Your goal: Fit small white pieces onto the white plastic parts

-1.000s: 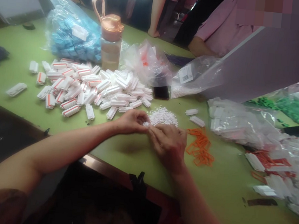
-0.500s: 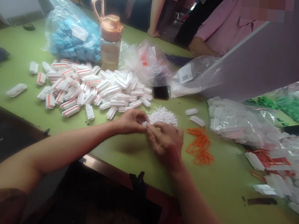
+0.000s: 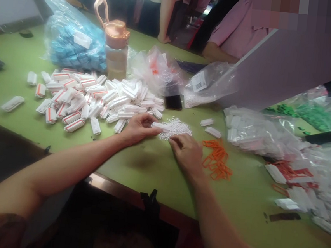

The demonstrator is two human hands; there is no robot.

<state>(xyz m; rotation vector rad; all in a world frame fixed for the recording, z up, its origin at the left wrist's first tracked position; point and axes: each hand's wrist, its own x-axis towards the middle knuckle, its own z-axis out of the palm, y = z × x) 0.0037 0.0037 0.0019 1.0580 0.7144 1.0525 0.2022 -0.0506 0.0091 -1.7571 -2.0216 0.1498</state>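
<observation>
Between the thumb and fingers of my left hand (image 3: pixel 140 129) is a white plastic casing (image 3: pixel 161 126), long and narrow. Just right of it my right hand (image 3: pixel 187 149) pinches at the near edge of a heap of small white plastic pieces (image 3: pixel 179 127). Whatever lies between its fingertips is too small to make out. Left of my hands spreads a large pile of similar white casings (image 3: pixel 83 96), some with an orange-red stripe. Orange rectangular frames (image 3: pixel 218 160) lie in a loose heap right of my right hand.
Behind the pile stand a bottle (image 3: pixel 115 53) and a bag of blue parts (image 3: pixel 76 45). A phone (image 3: pixel 173 101) lies behind the small pieces. Bags of white parts (image 3: pixel 247 130) fill the right side. A grey panel (image 3: pixel 293 70) and other people's arms (image 3: pixel 166 15) are across the table.
My hands have drawn apart. The white casing now shows lengthwise in my left hand, and my right hand has moved off it to the edge of the small white pieces.
</observation>
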